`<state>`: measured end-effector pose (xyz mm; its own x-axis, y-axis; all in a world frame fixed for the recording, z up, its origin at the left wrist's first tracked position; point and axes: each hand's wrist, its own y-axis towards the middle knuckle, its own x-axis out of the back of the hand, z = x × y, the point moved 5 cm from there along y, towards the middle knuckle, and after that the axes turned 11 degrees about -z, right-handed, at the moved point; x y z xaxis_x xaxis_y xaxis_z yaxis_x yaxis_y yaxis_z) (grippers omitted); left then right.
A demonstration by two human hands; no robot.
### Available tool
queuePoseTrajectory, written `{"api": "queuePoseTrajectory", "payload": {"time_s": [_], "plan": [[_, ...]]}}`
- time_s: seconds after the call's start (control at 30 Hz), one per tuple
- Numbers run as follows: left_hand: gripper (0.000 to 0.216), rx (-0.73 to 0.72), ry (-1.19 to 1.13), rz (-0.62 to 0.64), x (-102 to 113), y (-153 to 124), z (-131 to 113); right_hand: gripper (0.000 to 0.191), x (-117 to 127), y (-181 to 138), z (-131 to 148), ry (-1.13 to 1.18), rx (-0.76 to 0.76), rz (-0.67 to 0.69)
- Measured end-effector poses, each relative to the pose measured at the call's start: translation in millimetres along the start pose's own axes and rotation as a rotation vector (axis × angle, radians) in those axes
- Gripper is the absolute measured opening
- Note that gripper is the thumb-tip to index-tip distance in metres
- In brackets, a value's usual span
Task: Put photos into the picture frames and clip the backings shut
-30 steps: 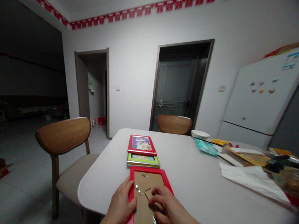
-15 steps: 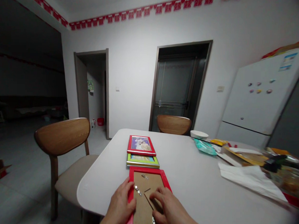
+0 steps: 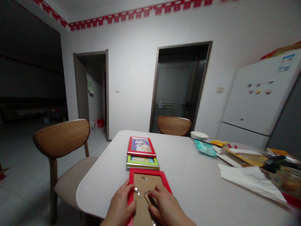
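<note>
A red picture frame [image 3: 165, 180] lies face down at the near end of the table, its brown backing board [image 3: 142, 215] up. Small metal turn clips [image 3: 137, 191] sit on the board, and a dark angled cut shows near its middle. My left hand [image 3: 121, 202] grips the frame's left side, thumb and fingers over the rim. Over the right part of the board, my right hand [image 3: 167, 206] has bent fingers, thumb and forefinger apart beside the cut. Beyond lies a green frame [image 3: 142, 166], partly covered by a smaller red frame [image 3: 153, 147] with a photo.
The white table [image 3: 192, 183] carries a white bowl [image 3: 199, 135], a teal packet [image 3: 205, 148], white paper [image 3: 251, 182] and a clutter of packages at right. One wooden chair [image 3: 63, 136] stands at left, another [image 3: 174, 125] at the far side.
My right hand has shifted slightly left across the backing board, nearer the angled cut. The left hand keeps its hold on the frame. The view has turned a little.
</note>
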<state>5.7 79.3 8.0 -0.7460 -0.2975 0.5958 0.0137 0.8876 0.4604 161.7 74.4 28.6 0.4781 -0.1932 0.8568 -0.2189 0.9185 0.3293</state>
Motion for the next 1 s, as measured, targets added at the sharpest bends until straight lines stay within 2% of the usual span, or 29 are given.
{"api": "queuePoseTrajectory", "payload": {"time_s": [0.17,0.3,0.47,0.5,0.57,0.67,0.83,1.0], "plan": [[0.036,0.015,-0.011,0.004,1.9,-1.1,-3.0,0.022,10.9,-0.9,-4.4,0.041,0.027,-0.030],[0.035,0.019,-0.031,0.019,4.1,-0.4,-7.0,0.026,32.8,7.8,-17.9,0.037,0.019,-0.176],[0.036,0.028,-0.020,0.027,5.0,0.4,-7.1,0.036,54.1,29.4,-40.1,-0.105,-0.012,-0.367],[0.036,0.031,-0.017,0.025,5.0,0.3,-6.7,0.038,52.5,32.8,-44.8,-0.129,-0.029,-0.360],[0.036,0.034,-0.014,0.023,4.9,0.3,-6.1,0.039,40.4,36.9,-51.5,-0.143,-0.048,-0.254],[0.036,0.029,-0.015,0.021,4.7,0.2,-6.2,0.027,16.0,35.2,-52.0,-0.139,-0.034,-0.073],[0.036,0.017,-0.013,0.019,5.6,0.0,-8.3,0.025,8.1,33.0,-38.3,-0.206,-0.014,-0.106],[0.029,0.021,0.003,0.026,7.6,0.0,-12.3,0.024,10.0,31.1,-27.2,-0.145,0.030,-0.026]]}}
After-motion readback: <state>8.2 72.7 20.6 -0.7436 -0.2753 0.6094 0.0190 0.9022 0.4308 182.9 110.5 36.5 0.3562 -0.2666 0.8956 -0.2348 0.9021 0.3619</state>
